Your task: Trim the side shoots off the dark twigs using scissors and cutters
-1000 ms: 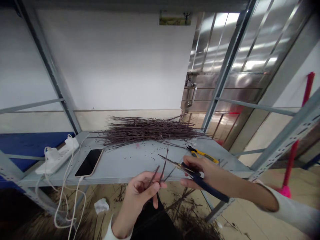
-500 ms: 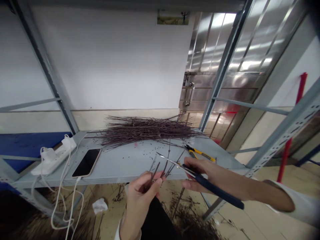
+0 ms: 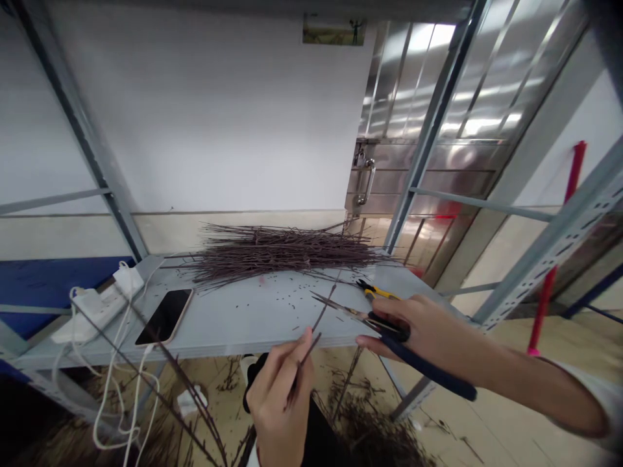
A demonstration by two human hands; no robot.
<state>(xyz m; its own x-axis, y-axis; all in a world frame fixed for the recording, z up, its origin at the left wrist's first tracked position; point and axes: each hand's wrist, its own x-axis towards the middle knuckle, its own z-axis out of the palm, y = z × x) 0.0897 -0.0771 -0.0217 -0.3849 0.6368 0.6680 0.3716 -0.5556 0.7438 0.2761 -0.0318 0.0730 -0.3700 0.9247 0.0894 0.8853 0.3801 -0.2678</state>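
My left hand is closed in a pinch on a thin dark twig that rises up and to the right over the front edge of the grey shelf. My right hand grips scissors with dark blue handles. Their blades point left and meet the twig near its upper part. A large pile of similar dark twigs lies at the back of the shelf.
A black phone lies at the shelf's left, beside a white power strip with hanging white cables. A yellow-handled tool rests behind my right hand. Cut twigs litter the floor. Metal rack posts stand either side, and a long bare twig crosses the lower left.
My left hand held several twig stems; it now pinches a single one and has dropped lower. The scissors stay near the twig. A long twig has appeared at lower left.
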